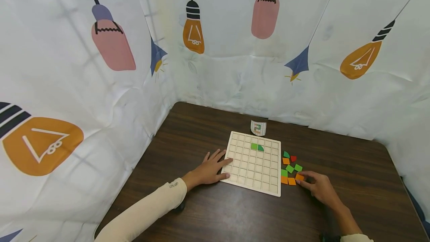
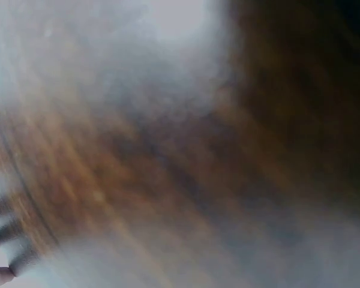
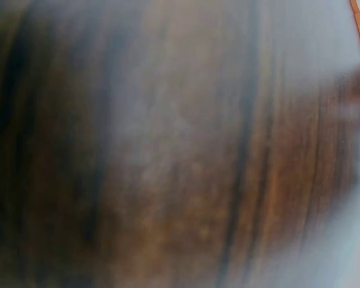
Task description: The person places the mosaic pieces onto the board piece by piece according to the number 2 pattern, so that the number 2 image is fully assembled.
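Observation:
A pale square grid board [image 1: 250, 186] lies on the table. Near its top, a light green square tile [image 1: 254, 146] and a dark green quarter-round tile [image 1: 261, 148] sit side by side in cells. My left hand [image 1: 209, 169] rests with spread fingers on the board's left edge. To the right of the board, my right hand [image 1: 319, 186] pinches an orange tile [image 1: 299, 177] between thumb and index finger at the edge of a loose group of tiles. The left wrist view is blurred, with only fingertips at its lower left; the right wrist view shows mostly blurred tabletop.
Several loose tiles lie right of the board: light green squares [image 1: 290, 168], orange squares [image 1: 292, 181], a dark green quarter-round [image 1: 286, 154] and a red piece [image 1: 293, 158]. A small printed pattern card [image 1: 258, 128] stands behind the board. Patterned white sheets [image 1: 221, 81] hang behind the brown table [image 1: 208, 208].

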Available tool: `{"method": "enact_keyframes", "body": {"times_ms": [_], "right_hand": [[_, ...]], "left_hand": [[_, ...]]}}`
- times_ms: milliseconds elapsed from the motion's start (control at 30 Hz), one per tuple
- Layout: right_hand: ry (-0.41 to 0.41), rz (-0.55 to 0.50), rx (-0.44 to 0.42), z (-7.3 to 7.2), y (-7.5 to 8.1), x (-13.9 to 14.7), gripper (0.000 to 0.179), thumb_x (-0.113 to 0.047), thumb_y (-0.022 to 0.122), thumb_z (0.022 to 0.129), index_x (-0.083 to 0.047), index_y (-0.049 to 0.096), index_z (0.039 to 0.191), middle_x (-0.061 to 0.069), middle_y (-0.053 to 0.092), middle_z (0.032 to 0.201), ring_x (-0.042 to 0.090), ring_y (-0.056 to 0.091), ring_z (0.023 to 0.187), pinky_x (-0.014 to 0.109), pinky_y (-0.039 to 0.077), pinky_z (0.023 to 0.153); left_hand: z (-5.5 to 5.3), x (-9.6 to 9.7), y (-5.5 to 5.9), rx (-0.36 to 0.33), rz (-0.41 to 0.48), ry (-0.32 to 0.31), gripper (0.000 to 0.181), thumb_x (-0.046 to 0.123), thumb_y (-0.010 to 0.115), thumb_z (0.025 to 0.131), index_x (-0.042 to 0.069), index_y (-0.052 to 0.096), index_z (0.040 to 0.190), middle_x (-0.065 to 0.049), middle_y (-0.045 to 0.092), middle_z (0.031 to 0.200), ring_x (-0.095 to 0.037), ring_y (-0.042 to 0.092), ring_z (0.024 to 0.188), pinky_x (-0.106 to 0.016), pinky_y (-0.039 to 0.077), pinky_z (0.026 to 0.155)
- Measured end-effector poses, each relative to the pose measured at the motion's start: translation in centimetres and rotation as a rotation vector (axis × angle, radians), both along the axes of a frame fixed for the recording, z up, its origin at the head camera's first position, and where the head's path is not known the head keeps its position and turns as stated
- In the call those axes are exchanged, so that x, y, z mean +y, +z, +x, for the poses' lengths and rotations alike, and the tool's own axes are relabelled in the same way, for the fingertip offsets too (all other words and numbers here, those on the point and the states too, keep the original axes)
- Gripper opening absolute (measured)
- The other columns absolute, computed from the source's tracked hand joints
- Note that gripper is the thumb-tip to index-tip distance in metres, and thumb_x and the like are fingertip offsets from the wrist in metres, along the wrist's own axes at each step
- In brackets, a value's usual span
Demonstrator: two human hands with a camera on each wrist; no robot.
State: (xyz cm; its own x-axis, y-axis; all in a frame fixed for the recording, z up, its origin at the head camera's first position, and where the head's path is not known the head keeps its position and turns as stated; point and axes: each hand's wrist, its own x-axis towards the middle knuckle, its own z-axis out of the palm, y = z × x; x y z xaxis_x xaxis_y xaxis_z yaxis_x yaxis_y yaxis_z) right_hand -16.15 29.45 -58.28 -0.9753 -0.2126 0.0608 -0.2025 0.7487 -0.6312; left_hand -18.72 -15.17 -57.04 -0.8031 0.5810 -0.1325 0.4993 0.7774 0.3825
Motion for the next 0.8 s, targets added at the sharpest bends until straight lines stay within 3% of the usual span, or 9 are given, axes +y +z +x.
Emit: {"method": "enact_keyframes", "body": {"times_ms": [200,433,800], "right_hand": [[-0.038,-0.016,-0.028,-0.1,0.3,-0.2,0.031,-0.020,0.078,0.089,-0.005,0.072,0.116,0.004,0.064,0.084,0.006,0.047,0.042,0.026,0.043,0.042],[-0.099,-0.057,-0.073,-0.1,0.7,-0.5,0.037,-0.027,0.077,0.091,-0.004,0.070,0.119,0.007,0.063,0.090,0.009,0.050,0.046,0.028,0.044,0.045],[-0.103,-0.155,-0.046,-1.1,2.1,-1.9,0.036,-0.031,0.074,0.093,-0.008,0.069,0.120,0.006,0.064,0.084,0.012,0.052,0.049,0.029,0.047,0.047]], "left_hand": [[0.0,0.0,-0.1,-0.016,0.002,0.004,0.065,0.057,0.049,0.101,0.031,0.032,0.159,-0.012,0.017,0.168,-0.037,0.013,0.155,-0.069,0.015,0.116],[0.0,-0.1,0.0,-0.024,0.016,0.006,0.065,0.055,0.052,0.101,0.030,0.033,0.158,-0.013,0.018,0.168,-0.039,0.014,0.155,-0.070,0.015,0.116],[-0.1,-0.1,0.1,-0.019,0.036,0.005,0.066,0.055,0.053,0.100,0.029,0.035,0.158,-0.014,0.020,0.167,-0.040,0.015,0.154,-0.071,0.015,0.115]]}}
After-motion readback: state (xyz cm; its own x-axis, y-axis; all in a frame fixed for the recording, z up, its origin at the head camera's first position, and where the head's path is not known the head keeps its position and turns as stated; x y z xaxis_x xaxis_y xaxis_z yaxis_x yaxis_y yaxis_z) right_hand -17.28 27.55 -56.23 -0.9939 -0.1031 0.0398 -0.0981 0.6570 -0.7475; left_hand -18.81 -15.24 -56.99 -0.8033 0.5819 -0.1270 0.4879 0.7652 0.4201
